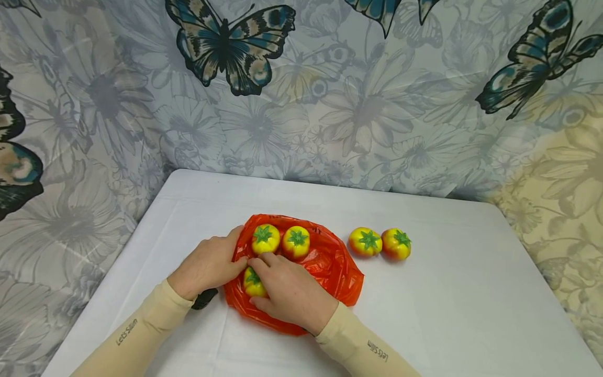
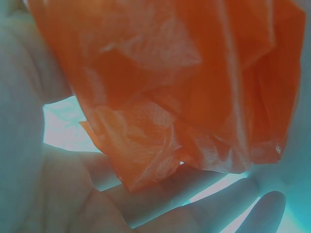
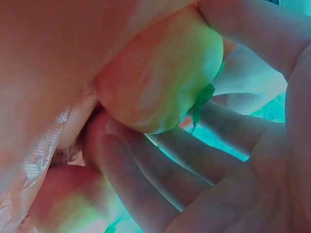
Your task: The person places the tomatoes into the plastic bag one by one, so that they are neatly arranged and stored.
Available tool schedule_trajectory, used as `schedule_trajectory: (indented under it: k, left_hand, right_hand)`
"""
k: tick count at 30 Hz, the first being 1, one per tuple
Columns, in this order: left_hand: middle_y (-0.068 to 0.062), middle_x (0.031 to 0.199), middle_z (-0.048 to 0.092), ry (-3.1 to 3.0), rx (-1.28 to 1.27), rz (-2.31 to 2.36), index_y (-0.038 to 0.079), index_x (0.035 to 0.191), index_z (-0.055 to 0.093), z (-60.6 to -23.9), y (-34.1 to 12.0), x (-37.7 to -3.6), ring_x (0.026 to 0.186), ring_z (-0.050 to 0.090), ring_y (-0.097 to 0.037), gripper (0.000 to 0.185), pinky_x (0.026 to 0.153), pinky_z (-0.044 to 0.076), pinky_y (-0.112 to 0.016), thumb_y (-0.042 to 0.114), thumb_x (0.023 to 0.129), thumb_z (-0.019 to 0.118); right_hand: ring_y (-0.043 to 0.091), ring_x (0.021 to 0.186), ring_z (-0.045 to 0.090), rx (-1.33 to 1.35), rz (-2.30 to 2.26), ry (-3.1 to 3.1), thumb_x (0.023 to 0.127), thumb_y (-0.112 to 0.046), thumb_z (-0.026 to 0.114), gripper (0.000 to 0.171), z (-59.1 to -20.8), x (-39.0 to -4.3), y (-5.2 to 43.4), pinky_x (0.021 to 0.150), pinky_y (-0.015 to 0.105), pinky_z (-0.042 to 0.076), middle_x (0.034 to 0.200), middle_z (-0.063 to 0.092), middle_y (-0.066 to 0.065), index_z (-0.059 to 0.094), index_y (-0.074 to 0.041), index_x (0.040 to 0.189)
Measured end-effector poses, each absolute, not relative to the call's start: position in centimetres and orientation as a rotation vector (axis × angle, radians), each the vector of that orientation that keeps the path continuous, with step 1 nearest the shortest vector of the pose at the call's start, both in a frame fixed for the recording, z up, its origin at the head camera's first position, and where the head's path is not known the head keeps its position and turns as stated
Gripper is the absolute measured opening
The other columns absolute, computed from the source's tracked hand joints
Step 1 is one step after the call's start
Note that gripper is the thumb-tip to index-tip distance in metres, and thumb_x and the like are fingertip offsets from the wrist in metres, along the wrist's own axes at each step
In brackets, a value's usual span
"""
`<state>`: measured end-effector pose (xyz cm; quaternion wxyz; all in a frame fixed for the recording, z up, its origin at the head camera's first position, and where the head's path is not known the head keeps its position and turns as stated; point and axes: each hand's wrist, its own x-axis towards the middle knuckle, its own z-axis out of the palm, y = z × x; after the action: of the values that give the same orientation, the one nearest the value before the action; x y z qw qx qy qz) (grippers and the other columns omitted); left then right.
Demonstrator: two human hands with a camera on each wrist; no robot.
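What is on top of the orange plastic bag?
Three yellow-red toy tomatoes sit on the orange bag; the right hand grips the nearest, largely covering it. The left hand covers the bag's left edge.

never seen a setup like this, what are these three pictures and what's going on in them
No machine here: a person works with two bare hands, wearing three cameras. The wide picture comes from the head, looking down at a white table. The two blurry close-ups come from the wrists.

On the table lies an orange plastic bag with three toy tomatoes on it; two more sit to its right. The left hand holds the bag's edge. The right hand has its grip on one tomato.
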<state>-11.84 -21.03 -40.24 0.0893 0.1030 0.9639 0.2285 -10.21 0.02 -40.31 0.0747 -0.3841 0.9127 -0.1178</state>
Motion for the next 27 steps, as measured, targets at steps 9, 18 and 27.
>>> schedule_trajectory:
  k: [9, 18, 27]
  left_hand:
    - [-0.017, 0.107, 0.079, 2.849, 0.305, 0.671, -0.001, 0.16, 0.042, -40.0, -20.3, -12.1, 0.07, 0.07, -0.018, 0.074, 0.069, 0.062, -0.038, 0.028, 0.099, 0.071]
    - [-0.019, 0.115, 0.078, 2.799, 0.253, 0.705, -0.001, 0.164, 0.036, -40.0, -20.6, -11.8, 0.068, 0.067, -0.016, 0.078, 0.066, 0.059, -0.034, 0.029, 0.1, 0.07]
    - [-0.02, 0.121, 0.077, 2.78, 0.254, 0.716, -0.001, 0.165, 0.035, -40.0, -20.7, -11.4, 0.073, 0.067, -0.018, 0.079, 0.066, 0.058, -0.035, 0.03, 0.1, 0.068]
  right_hand:
    - [0.017, 0.126, 0.068, -1.133, -0.389, 2.756, 0.097, -0.046, 0.079, 0.065, -39.4, -10.1, 1.4, 0.107, 0.038, 0.059, 0.14, 0.066, 0.002, 0.057, -0.016, 0.151]
    - [0.018, 0.124, 0.07, -1.033, -0.482, 2.853, 0.097, -0.047, 0.08, 0.063, -37.3, -10.7, 5.4, 0.103, 0.041, 0.061, 0.141, 0.068, 0.001, 0.062, -0.017, 0.149]
    - [0.025, 0.123, 0.07, -0.789, -0.566, 3.0, 0.094, -0.04, 0.084, 0.059, -36.8, -12.3, 12.6, 0.102, 0.047, 0.061, 0.139, 0.07, 0.004, 0.066, -0.016, 0.145]
